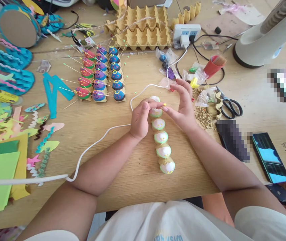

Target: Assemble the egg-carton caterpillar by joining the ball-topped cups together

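Observation:
A row of egg-carton cups (159, 124) lies lengthwise in front of me, the cups topped with white, edged in pale green and dotted with small yellow bits. Over its far end is my left hand (140, 117), fingers stretched out together and thumb raised, partly covering the far cups. A tiny yellow piece (165, 104), apparently modelling clay, is at its fingertips. The thumb of my right hand (183, 107) comes up beside that piece from the right. The right hand's fingers are spread apart from the thumb, above the table.
Painted egg-carton caterpillars (99, 75) with stick feelers stand at the back left. A white cable (102, 132) crosses the table behind my left arm. To the right are black-handled scissors (229, 105), a phone (270, 157) and a red cup (214, 65). Paper cut-outs (1, 124) crowd the left.

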{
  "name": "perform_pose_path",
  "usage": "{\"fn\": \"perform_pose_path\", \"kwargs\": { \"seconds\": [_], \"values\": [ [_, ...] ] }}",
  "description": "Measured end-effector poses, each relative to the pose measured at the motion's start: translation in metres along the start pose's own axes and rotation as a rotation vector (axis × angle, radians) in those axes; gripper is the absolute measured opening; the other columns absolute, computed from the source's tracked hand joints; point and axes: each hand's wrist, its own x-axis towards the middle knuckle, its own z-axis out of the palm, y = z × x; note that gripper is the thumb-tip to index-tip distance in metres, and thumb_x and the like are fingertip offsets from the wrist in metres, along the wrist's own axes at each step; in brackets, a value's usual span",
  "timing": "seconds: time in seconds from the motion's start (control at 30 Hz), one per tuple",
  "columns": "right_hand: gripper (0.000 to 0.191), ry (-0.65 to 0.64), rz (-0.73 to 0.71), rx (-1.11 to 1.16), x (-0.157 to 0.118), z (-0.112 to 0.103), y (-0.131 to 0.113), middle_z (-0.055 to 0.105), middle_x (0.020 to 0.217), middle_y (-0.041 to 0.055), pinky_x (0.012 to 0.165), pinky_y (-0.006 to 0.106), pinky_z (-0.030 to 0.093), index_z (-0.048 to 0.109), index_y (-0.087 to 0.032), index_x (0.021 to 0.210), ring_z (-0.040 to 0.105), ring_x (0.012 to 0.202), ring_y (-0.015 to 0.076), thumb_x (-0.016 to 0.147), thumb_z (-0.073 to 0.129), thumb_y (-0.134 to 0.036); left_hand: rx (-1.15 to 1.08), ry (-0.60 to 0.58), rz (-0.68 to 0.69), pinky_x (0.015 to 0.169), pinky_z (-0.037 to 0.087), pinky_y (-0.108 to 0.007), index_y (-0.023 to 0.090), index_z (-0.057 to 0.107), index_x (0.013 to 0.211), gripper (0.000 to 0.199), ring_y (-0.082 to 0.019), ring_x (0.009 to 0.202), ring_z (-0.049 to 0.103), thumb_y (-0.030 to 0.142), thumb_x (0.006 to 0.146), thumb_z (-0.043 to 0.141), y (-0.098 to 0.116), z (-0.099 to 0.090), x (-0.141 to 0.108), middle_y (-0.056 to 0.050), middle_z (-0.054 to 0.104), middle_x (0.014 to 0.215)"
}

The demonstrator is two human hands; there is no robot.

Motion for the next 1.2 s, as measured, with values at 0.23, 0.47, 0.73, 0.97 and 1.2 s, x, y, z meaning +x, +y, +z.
{"fn": "perform_pose_path", "kwargs": {
  "seconds": [0.23, 0.47, 0.73, 0.97, 1.2],
  "values": [
    [0.084, -0.009, -0.049, -0.025, 0.000, -0.003, -0.004, 0.053, 0.168, 0.0129, 0.139, 0.070, 0.038, 0.065, -0.036, 0.150, 0.049, 0.163, 0.0413, 0.085, 0.075, -0.089, -0.032, 0.010, -0.055, 0.083, 0.057, -0.043, 0.024, 0.087, 0.083, 0.087, -0.024, 0.087, 0.073, 0.089, 0.107, 0.033, 0.000, 0.001, 0.001, -0.008, 0.079, 0.086],
    [0.081, -0.023, -0.058, -0.022, -0.001, -0.002, -0.006, 0.053, 0.168, 0.0123, 0.140, 0.069, 0.038, 0.066, -0.037, 0.148, 0.048, 0.164, 0.0413, 0.086, 0.075, -0.088, -0.043, 0.024, -0.031, 0.081, 0.055, -0.043, 0.026, 0.083, 0.078, 0.083, -0.023, 0.082, 0.070, 0.088, 0.107, 0.036, -0.002, 0.003, 0.002, -0.006, 0.077, 0.081],
    [0.057, -0.023, -0.046, -0.017, 0.002, -0.003, -0.015, 0.059, 0.160, 0.0092, 0.139, 0.070, 0.039, 0.075, -0.035, 0.124, 0.050, 0.162, 0.0393, 0.091, 0.074, -0.082, -0.031, 0.001, -0.054, 0.080, 0.055, -0.042, 0.024, 0.086, 0.085, 0.084, -0.023, 0.085, 0.073, 0.091, 0.105, 0.038, 0.001, 0.002, 0.001, -0.007, 0.079, 0.085],
    [0.031, -0.017, -0.092, -0.085, -0.001, -0.007, -0.017, 0.070, 0.146, 0.0061, 0.133, 0.075, 0.045, 0.082, -0.036, 0.101, 0.063, 0.146, 0.0392, 0.096, 0.075, -0.067, -0.060, -0.004, -0.084, 0.078, 0.056, -0.042, 0.024, 0.087, 0.086, 0.090, -0.024, 0.087, 0.074, 0.091, 0.105, 0.032, -0.005, 0.001, 0.002, -0.008, 0.077, 0.081],
    [0.026, 0.003, -0.203, -0.058, 0.000, -0.005, -0.017, 0.073, 0.144, 0.0049, 0.130, 0.074, 0.049, 0.082, -0.038, 0.110, 0.068, 0.141, 0.0382, 0.094, 0.081, -0.059, -0.089, -0.013, -0.113, 0.077, 0.058, -0.042, 0.023, 0.088, 0.087, 0.099, -0.025, 0.087, 0.075, 0.094, 0.104, 0.021, -0.009, 0.000, 0.003, -0.008, 0.079, 0.081]
  ]
}}
